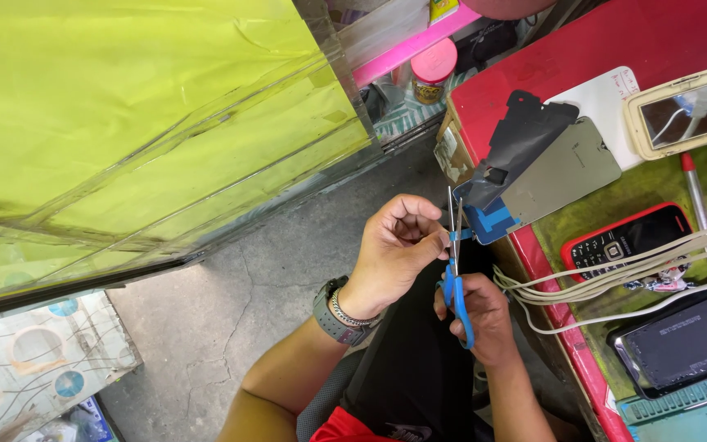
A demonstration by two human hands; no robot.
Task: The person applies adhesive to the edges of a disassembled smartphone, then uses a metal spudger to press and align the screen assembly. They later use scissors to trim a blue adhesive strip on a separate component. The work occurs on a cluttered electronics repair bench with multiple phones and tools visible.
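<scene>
Scissors at film tab, by table edge.
Right hand (484, 315) grips blue scissors (455, 282), blades up; left hand (394, 250) pinches blue tab (460, 235) of dark film (513, 147) between blades.

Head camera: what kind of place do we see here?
Probably a small phone repair stall. A red keypad phone and a dark smartphone lie on the red-edged bench, beside a bundle of cables, while the right hand works blue-handled scissors.
</scene>
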